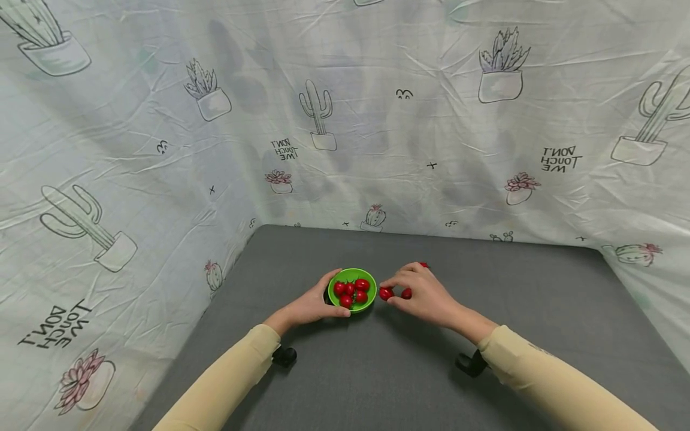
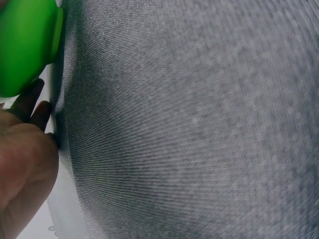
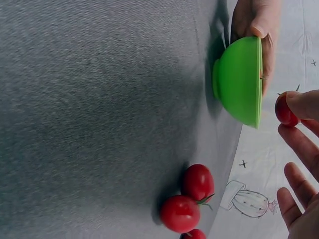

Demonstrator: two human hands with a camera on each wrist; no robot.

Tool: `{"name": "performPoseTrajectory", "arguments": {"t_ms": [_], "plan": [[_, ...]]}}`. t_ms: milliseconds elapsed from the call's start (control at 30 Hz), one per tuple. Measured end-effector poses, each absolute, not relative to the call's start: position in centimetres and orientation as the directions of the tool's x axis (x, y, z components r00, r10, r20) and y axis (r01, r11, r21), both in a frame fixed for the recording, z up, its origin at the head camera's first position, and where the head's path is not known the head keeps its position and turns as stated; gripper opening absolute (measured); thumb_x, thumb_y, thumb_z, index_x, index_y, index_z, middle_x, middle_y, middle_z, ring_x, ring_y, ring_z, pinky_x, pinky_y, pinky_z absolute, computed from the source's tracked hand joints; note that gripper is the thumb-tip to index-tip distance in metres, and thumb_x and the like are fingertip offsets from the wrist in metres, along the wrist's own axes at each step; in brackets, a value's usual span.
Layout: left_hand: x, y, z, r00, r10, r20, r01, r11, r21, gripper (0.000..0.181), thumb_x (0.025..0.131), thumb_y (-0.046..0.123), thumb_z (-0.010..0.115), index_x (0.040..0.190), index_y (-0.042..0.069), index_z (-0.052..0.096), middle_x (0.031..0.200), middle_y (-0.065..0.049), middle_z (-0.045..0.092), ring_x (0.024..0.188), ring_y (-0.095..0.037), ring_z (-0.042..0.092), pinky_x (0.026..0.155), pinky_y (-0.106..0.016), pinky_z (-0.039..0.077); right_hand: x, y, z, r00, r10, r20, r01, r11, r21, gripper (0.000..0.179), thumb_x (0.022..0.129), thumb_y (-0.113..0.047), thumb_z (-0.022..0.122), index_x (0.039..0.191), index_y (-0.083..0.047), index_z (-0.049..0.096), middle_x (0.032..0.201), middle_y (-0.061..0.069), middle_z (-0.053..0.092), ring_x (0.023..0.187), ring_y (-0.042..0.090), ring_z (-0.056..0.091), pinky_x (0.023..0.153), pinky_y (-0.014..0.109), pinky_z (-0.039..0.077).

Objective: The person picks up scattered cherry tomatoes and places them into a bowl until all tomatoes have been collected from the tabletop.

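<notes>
A: Finger state, head view?
B: Left hand (image 1: 315,304) curled round the green bowl (image 3: 239,79) from nine o'clock; right hand (image 1: 423,293) pinching a tomato (image 1: 386,294) at the bowl's three o'clock.
A: Loose tomatoes (image 3: 179,214)?
B: Partly hidden; apparently three.

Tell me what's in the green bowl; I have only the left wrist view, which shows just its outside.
Observer: The green bowl holds several small red tomatoes.
Operator: Understood. What is the right grip doing?
Observer: The right grip pinches a single tomato beside the bowl.
Operator: Any tomatoes lying on the table?
Observer: Yes, the right wrist view shows at least three loose tomatoes on the gray table.
</notes>
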State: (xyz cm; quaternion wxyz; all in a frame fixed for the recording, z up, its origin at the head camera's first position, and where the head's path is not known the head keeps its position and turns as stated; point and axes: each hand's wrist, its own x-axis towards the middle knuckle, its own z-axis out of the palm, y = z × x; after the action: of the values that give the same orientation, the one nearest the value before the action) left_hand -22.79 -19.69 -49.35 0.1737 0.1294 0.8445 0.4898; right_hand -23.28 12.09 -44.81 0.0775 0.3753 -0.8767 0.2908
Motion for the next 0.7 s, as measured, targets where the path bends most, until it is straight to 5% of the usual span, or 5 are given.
{"name": "performPoseTrajectory", "arguments": {"t_ms": [700], "plan": [[-23.1, -19.7, -49.8, -0.902, 0.387, -0.191, 0.027, 0.492, 0.870, 0.103, 0.087, 0.041, 0.083, 0.164, 0.029, 0.016, 0.164, -0.006, 0.026, 0.148, -0.028, 0.031, 0.115, -0.059, 0.029, -24.0, 9.2, -44.3, -0.685, -0.653, 0.323, -0.719, 0.535, -0.443, 0.032, 0.092, -0.022, 0.081, 0.124, -0.024, 0.077, 0.113, -0.007, 0.071, 0.115, 0.021, 0.050, 0.093, 0.048, 0.044]]}}
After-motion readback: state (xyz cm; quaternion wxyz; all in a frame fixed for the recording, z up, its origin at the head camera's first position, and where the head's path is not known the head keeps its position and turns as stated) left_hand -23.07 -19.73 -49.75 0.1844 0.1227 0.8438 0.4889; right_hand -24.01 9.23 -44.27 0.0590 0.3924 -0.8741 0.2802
